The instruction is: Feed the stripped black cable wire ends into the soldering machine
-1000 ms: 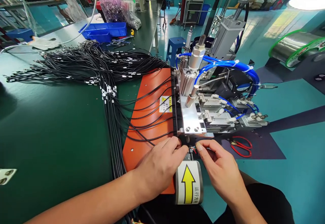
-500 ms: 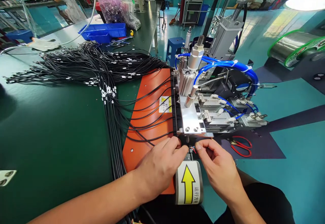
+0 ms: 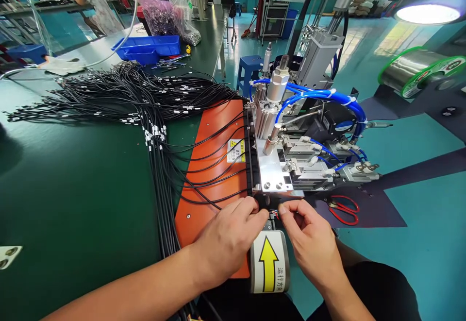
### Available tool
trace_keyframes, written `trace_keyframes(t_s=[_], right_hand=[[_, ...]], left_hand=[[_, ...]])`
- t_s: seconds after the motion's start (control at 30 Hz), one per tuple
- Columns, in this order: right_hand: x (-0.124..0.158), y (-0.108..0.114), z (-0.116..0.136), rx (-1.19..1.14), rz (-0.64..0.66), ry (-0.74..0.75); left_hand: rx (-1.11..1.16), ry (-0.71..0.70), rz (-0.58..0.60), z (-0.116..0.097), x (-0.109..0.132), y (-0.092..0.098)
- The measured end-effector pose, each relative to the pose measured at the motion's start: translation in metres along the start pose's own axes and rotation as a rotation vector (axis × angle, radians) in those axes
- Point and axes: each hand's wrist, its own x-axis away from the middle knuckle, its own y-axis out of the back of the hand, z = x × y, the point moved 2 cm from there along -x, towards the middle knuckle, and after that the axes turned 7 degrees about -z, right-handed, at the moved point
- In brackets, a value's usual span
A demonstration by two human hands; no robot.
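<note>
At the front end of the soldering-type machine [image 3: 276,165] my two hands work close together. My left hand [image 3: 229,241] lies over the orange plate [image 3: 204,214], thumb and fingers pinched; what they grip is hidden behind the fingers, probably a cable end. Thin red, white and blue wires [image 3: 275,214] show in the small gap between the hands. My right hand [image 3: 313,238] pinches at the tips of these wires with thumb and forefinger. Several black cables [image 3: 214,168] run across the plate into the machine's side. Just below the hands is a roller guard with a yellow arrow [image 3: 269,262].
A bundle of black cables [image 3: 160,199] runs down the green table [image 3: 91,204], beside a larger heap [image 3: 145,88]. Red-handled scissors [image 3: 344,209] lie right of the machine. A solder wire spool [image 3: 418,71], a lit lamp [image 3: 427,14] and blue bins [image 3: 145,46] stand farther off.
The view has shifted slightly. Both hands keep nearly the same place and pinch, with the right fingertips a touch closer to the left hand.
</note>
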Motion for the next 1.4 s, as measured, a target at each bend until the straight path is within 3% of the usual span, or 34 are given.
trace_keyframes(t_s=[0.33,0.57,0.67,1.13,1.4], right_hand=[[0.000,-0.002,-0.003,0.002,0.067,-0.034],[-0.002,0.007,-0.009,-0.226,0.255,-0.290],[-0.002,0.007,-0.008,-0.283,0.278,-0.330],[-0.010,0.010,-0.003,-0.099,0.312,-0.186],[-0.012,0.014,0.012,0.162,0.229,0.123]], left_hand=[[0.035,-0.010,-0.042,-0.001,0.000,0.001],[0.046,-0.012,-0.028,0.000,0.000,0.000],[0.049,-0.018,-0.039,0.001,0.000,-0.001],[0.048,-0.015,-0.051,0.002,0.002,-0.002],[-0.031,-0.039,-0.062,0.001,-0.001,-0.001]])
